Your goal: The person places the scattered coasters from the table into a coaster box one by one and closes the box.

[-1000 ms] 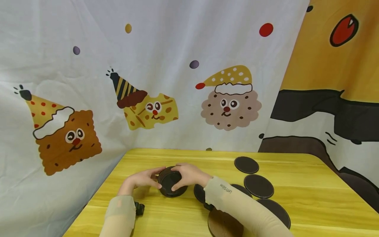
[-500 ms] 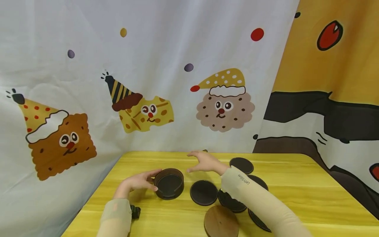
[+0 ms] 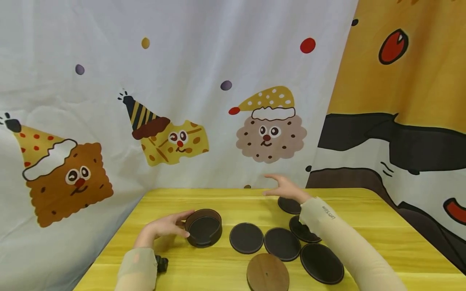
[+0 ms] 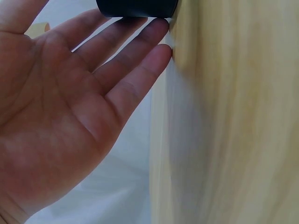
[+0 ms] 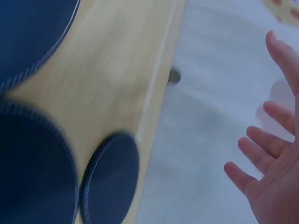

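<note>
A dark round coaster holder with a low wall and a notch at its front stands at the table's left. My left hand rests against its left side, thumb at the front and fingers behind. In the left wrist view, the fingers stretch out fairly straight and touch the holder's dark wall. My right hand hovers over the far side of the table with its fingers spread and nothing held. Nearest below it lies a dark round coaster, partly covered by the forearm.
Several more dark coasters, such as one near the holder and one at the right, lie flat on the yellow wood-grain table. A brown wood-coloured disc lies at the front. Behind hangs a printed cloth.
My right hand has let go of the holder and moved right and up, away from it. The left hand stays at the holder's side. The head view has shifted slightly.
</note>
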`<state>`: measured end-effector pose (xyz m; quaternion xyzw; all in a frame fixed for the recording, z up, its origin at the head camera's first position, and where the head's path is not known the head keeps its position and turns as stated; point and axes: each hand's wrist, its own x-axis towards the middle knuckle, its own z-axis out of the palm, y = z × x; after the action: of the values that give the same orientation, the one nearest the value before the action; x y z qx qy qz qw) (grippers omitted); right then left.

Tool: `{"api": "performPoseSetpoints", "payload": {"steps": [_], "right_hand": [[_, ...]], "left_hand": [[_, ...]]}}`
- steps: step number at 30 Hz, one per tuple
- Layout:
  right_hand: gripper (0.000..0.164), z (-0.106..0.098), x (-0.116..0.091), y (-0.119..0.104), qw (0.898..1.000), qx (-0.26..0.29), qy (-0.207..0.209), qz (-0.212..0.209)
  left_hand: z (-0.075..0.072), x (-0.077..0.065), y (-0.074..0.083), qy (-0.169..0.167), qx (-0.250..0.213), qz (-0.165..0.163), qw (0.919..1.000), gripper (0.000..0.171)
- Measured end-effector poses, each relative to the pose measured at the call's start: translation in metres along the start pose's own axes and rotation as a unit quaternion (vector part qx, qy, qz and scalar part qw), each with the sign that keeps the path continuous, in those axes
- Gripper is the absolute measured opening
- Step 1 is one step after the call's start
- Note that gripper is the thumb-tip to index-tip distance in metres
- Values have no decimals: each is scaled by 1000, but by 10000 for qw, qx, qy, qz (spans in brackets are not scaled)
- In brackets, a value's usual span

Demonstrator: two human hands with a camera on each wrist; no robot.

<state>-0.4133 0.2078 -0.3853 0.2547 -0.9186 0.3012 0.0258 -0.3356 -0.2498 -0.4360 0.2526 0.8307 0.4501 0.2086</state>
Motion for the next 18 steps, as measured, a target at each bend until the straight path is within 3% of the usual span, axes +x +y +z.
{"api": "performPoseSetpoints", "payload": {"steps": [6, 18], "right_hand": [[81, -8, -12, 34, 9998, 37, 85, 177], [91, -2, -37, 76, 9969, -150, -337, 698]], "left_hand": [[0, -1, 2, -42, 39, -40, 10000, 88], [0, -1, 0, -84, -152, 2, 9998, 87]]}}
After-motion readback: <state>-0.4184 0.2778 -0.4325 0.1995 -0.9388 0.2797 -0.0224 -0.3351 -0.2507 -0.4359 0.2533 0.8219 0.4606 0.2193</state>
